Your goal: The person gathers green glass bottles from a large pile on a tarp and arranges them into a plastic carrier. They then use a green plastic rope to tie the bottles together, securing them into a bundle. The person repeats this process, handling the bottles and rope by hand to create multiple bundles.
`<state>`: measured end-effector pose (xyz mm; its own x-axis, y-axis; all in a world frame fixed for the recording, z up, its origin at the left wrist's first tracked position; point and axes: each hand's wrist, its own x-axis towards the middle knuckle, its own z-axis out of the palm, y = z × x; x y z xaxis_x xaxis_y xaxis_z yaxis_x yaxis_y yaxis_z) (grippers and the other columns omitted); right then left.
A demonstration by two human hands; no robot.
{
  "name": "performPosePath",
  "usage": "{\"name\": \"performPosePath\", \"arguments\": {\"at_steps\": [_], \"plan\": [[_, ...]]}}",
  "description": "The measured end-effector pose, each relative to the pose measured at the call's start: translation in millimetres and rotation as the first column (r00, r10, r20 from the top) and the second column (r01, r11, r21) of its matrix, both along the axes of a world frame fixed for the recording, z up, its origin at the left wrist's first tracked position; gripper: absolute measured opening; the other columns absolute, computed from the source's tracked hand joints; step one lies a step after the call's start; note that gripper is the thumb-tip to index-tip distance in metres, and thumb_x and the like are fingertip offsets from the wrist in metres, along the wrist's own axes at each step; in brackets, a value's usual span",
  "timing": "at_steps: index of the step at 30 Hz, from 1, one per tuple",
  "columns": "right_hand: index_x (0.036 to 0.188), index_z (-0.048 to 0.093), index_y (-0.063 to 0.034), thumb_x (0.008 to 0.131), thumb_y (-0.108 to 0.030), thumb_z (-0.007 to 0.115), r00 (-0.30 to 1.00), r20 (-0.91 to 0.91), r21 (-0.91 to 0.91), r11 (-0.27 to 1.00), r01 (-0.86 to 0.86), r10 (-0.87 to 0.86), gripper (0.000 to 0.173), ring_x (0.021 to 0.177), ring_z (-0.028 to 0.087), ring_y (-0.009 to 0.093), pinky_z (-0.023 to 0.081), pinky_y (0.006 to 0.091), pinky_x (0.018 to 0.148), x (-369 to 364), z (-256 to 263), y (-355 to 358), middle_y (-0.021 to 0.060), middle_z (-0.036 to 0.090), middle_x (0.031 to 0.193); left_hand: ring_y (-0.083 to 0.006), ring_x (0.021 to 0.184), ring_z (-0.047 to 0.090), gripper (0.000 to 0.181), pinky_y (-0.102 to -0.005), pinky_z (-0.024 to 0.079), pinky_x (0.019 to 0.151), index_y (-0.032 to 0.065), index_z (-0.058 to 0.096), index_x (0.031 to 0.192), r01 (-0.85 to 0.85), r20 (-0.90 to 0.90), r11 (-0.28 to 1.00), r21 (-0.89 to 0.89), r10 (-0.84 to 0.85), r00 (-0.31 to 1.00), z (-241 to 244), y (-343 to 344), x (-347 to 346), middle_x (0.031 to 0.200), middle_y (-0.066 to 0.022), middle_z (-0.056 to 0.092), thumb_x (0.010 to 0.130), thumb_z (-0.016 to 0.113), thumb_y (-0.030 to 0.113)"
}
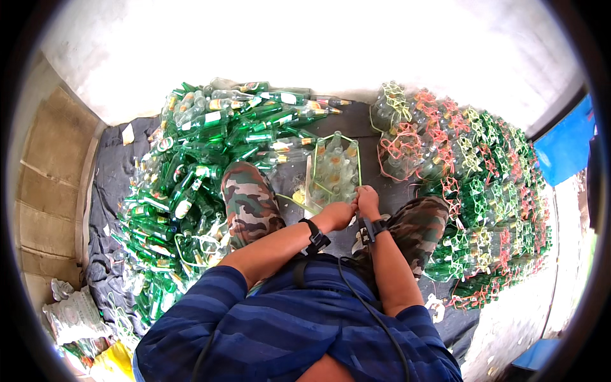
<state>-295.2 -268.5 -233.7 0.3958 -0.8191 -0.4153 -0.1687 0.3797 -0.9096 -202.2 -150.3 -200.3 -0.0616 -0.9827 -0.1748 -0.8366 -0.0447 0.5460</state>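
Between my knees, upright clear glass bottles stand in a tight cluster with a yellow-green plastic strap around them. My left hand and my right hand meet at the cluster's near right corner, both closed on the strap; the fingertips touch and partly hide it. Part of the strap crosses the near left bottles, and a length of it runs left toward my knee. A pale board edge stands along the cluster's left side.
Loose green and clear bottles lie heaped at the left. Bottle bundles tied with red and yellow-green strap stand in rows at the right. A pale wall rises behind. A woven sack and a yellow bag lie at the lower left.
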Motion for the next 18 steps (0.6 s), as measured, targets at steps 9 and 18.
{"name": "performPosePath", "arguments": {"at_steps": [9, 18], "plan": [[0.103, 0.057, -0.0073, 0.099, -0.019, 0.048, 0.991, 0.099, 0.229, 0.972, 0.061, -0.085, 0.016, 0.041, 0.031, 0.005, 0.025, 0.0246, 0.035, -3, 13, 17, -0.0074, 0.037, 0.059, -0.0415, 0.085, 0.065, 0.020, -0.0516, 0.050, 0.070, 0.0098, 0.064, 0.104, -0.467, -0.104, 0.874, -0.134, 0.456, 0.884, 34, 45, 23, 0.089, -0.0197, 0.069, 0.092, 0.055, 0.023], [0.102, 0.065, -0.0036, 0.091, -0.019, 0.047, 0.994, -0.011, 0.181, 0.977, 0.113, -0.113, 0.026, 0.044, 0.040, 0.009, 0.031, 0.0291, 0.038, -4, -2, 25, -0.0029, 0.047, 0.061, -0.0428, 0.094, 0.063, 0.039, -0.0498, 0.050, 0.077, 0.0077, 0.052, 0.127, -0.631, -0.312, 0.743, -0.223, 0.558, 0.769, 22, 38, 26, 0.100, -0.0231, 0.066, 0.093, 0.061, 0.024]]}}
